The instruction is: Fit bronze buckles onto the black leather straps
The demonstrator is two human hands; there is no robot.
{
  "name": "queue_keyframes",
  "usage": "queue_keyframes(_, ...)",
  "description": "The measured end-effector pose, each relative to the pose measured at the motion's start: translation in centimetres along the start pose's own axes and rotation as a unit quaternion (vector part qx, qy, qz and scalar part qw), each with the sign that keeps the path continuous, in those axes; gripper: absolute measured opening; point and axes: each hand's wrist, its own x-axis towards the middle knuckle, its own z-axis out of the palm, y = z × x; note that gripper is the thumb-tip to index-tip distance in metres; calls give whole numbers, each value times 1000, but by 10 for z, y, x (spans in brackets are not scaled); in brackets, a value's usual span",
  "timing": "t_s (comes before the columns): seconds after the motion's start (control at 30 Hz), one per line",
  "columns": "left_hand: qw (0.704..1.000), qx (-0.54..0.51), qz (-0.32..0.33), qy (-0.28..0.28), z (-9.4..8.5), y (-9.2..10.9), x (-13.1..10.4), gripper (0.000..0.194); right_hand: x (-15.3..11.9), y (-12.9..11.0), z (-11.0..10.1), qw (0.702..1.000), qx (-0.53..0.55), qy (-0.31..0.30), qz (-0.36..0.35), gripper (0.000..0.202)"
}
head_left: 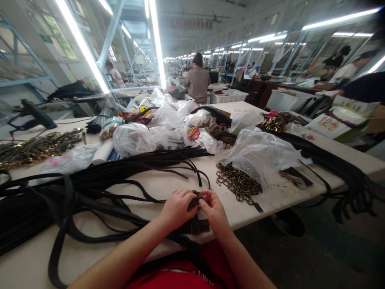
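Near the table's front edge, my left hand (179, 206) is closed on a dark strap piece (195, 200) that has a small metal buckle on it. My right hand (213, 208) pinches the same piece from the right, thumb and fingers together. The two hands nearly touch. Below them, more dark strap with metal fittings (195, 228) lies at the edge. Long black straps (99, 172) spread over the table to the left. Right of my hands, a pile of bronze-coloured metal buckles (239, 180) lies partly under a clear plastic bag (261, 154).
Clear plastic bags (135, 138) cover the table's middle. Black straps (327, 160) hang over its right edge, near scissors (290, 176). Metal parts (42, 144) and a black heat gun or similar tool (37, 114) are at left. A person (197, 80) is farther back.
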Motion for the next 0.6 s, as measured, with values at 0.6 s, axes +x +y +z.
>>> queue_keyframes(0.6, 948, 274, -120, -109, -73, -179, -100, 41, 33, 15, -20, 848, -481, 8, -223, 22)
